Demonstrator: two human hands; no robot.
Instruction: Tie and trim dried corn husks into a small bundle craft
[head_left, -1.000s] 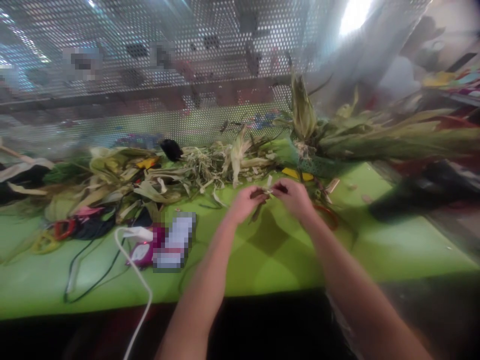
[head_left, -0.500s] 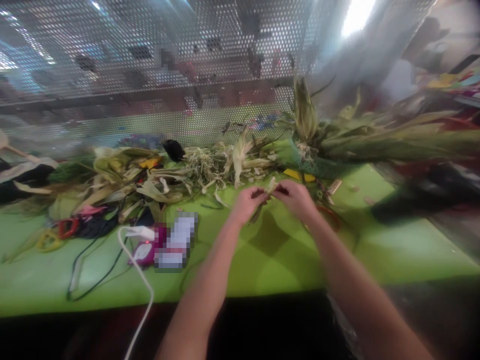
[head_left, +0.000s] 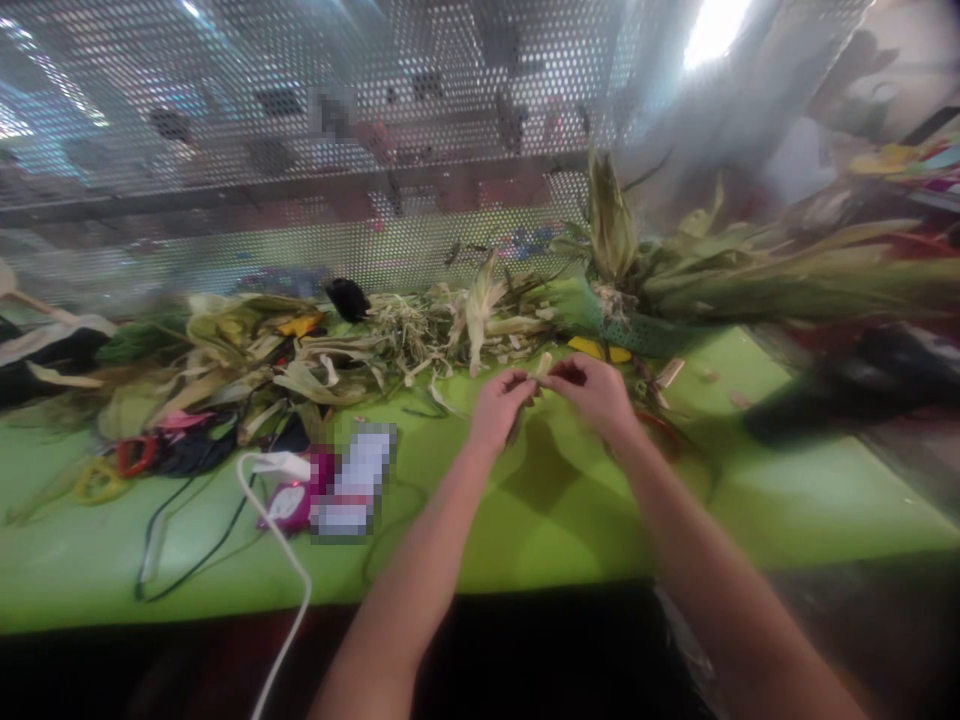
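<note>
My left hand [head_left: 504, 402] is closed in a pinch around a small pale strip of corn husk [head_left: 544, 362], whose light tip pokes up between my hands. A darker end of it hangs below my left fingers. From the other side, my right hand [head_left: 592, 390] pinches the same strip, thumb and finger close to the left fingertips. Both hands are held above the green tabletop [head_left: 555, 540], their shadow falling beneath. Just behind them lies a heap of dry corn husks [head_left: 480, 310].
A phone [head_left: 354, 482] with a blurred-out screen leans by a magenta power bank [head_left: 289, 505] with a white cable. Scissors [head_left: 135, 458] lie at left. At right, a green basket [head_left: 645, 335] holds long husks. A perforated metal screen [head_left: 300, 180] stands behind.
Both hands have shifted slightly to the right, and the left hand has turned a little. The husk strip stays pinched between them.
</note>
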